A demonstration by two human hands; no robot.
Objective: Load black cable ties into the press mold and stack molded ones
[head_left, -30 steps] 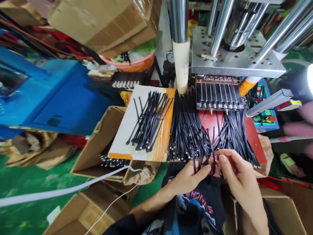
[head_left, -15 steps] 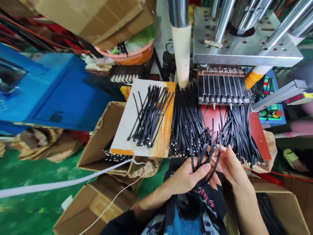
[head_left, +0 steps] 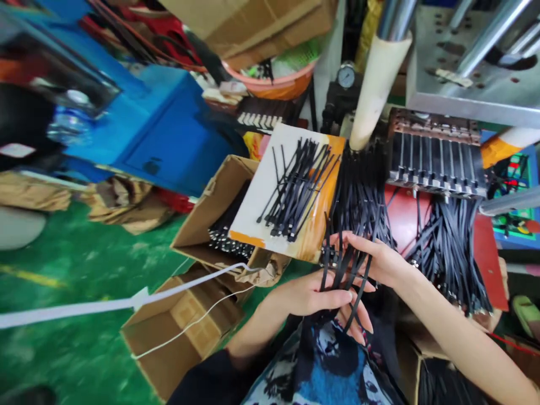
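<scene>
My left hand (head_left: 310,295) is closed round several short flat black cables (head_left: 345,267), thumb pressed over them, and their ends stick out above and below. From the other side, my right hand (head_left: 377,261) pinches at the upper part of the same cables; just what its fingertips grip is partly hidden. Ahead of my hands lies a thick pile of black cables (head_left: 358,197) with small metal plug ends. A looser bundle of black cables (head_left: 295,194) rests to the left on a white board (head_left: 248,211) edged with orange tape.
A metal press with a black mould block (head_left: 436,163) stands at the right. More black cables (head_left: 447,242) lie on a red surface (head_left: 489,253). Below left are cardboard boxes (head_left: 189,239), one holding cables. A white strip (head_left: 97,306) crosses the left. A blue cabinet (head_left: 169,135) stands beyond.
The view has swung to the right side of its former scene shift, so everything sits further right except my hands. Both hands with the cables have moved left, towards the white board.
</scene>
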